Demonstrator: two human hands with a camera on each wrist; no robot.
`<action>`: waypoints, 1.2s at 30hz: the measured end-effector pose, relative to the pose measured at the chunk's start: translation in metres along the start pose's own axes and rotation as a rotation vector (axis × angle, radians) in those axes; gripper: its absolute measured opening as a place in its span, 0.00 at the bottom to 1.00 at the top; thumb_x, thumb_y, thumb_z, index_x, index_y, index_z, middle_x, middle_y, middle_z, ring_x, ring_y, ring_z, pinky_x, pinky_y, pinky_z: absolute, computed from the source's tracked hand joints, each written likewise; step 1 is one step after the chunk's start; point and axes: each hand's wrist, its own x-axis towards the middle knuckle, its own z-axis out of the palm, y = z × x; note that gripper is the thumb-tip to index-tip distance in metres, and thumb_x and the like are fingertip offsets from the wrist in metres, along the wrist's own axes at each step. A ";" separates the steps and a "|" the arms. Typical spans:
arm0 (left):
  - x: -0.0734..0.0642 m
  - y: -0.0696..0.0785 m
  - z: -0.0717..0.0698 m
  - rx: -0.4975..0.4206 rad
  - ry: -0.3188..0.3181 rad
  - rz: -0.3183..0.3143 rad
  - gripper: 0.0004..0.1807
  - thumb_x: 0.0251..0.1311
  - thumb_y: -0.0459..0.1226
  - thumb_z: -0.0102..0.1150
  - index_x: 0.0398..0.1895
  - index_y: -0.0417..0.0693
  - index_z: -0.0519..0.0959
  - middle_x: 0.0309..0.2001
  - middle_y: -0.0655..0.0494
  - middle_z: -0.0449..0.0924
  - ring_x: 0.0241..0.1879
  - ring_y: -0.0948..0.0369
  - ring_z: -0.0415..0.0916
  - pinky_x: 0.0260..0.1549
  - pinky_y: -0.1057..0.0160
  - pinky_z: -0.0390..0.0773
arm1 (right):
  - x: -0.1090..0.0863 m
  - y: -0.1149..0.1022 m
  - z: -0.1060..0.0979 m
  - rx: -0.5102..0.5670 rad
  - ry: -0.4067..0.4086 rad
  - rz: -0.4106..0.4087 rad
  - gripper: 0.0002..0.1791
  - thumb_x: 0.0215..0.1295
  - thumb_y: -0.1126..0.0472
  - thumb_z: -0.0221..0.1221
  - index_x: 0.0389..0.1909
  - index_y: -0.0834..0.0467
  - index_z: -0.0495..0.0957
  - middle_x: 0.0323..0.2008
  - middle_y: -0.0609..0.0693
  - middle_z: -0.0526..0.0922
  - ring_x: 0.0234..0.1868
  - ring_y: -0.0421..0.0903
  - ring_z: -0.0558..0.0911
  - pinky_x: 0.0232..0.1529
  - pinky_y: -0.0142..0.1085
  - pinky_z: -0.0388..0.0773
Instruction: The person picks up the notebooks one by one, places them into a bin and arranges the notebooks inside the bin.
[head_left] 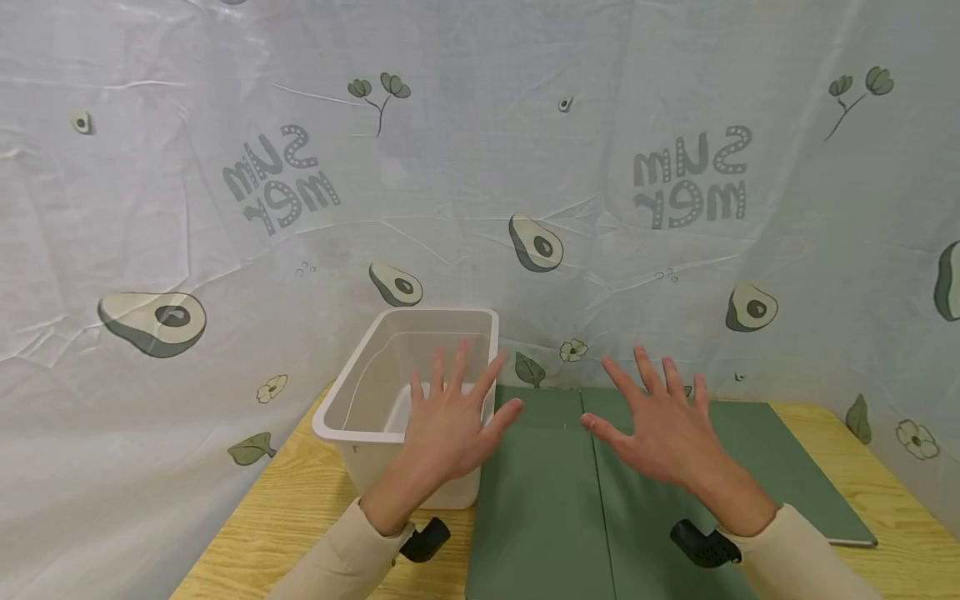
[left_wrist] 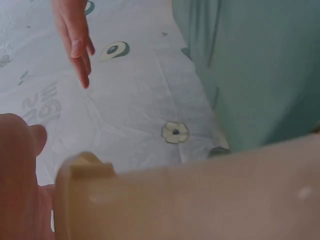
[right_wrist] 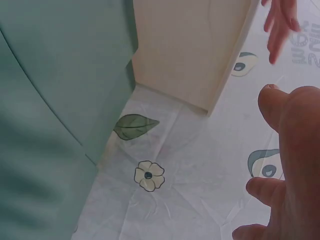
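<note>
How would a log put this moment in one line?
left hand: spread, empty, near white bin | right hand: spread, empty, above green board

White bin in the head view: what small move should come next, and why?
Probably lower the left hand to touch the white bin: in the head view that hand overlaps the bin, is spread open and holds nothing.

On the creased, whitish, avocado-printed sheet you can read mirrored grey "summer" lettering, upper left and upper right.
</note>
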 end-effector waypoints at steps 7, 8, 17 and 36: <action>-0.022 -0.021 0.002 -0.015 -0.023 -0.042 0.35 0.78 0.65 0.41 0.84 0.68 0.61 0.88 0.45 0.45 0.86 0.36 0.43 0.77 0.25 0.47 | 0.000 0.002 -0.001 0.013 -0.007 0.004 0.50 0.70 0.22 0.52 0.85 0.43 0.56 0.86 0.65 0.47 0.82 0.79 0.48 0.72 0.81 0.37; -0.025 -0.024 0.002 -0.005 -0.026 -0.049 0.35 0.78 0.65 0.41 0.84 0.68 0.61 0.88 0.45 0.45 0.86 0.36 0.42 0.77 0.25 0.47 | 0.000 0.002 -0.001 0.014 -0.005 0.003 0.50 0.70 0.22 0.52 0.85 0.43 0.56 0.86 0.65 0.47 0.82 0.79 0.48 0.72 0.81 0.37; -0.058 -0.046 0.006 0.104 0.053 -0.042 0.34 0.78 0.64 0.44 0.83 0.69 0.63 0.86 0.41 0.50 0.84 0.34 0.49 0.76 0.27 0.52 | 0.001 0.005 -0.003 0.010 -0.017 0.009 0.50 0.70 0.22 0.51 0.86 0.42 0.55 0.86 0.65 0.45 0.82 0.79 0.47 0.72 0.81 0.36; -0.068 -0.088 0.039 0.039 0.634 0.368 0.24 0.86 0.48 0.37 0.66 0.57 0.83 0.66 0.47 0.82 0.61 0.47 0.78 0.58 0.44 0.64 | -0.005 0.007 -0.007 0.038 -0.008 0.009 0.50 0.70 0.22 0.51 0.86 0.43 0.55 0.86 0.65 0.46 0.82 0.78 0.48 0.71 0.81 0.38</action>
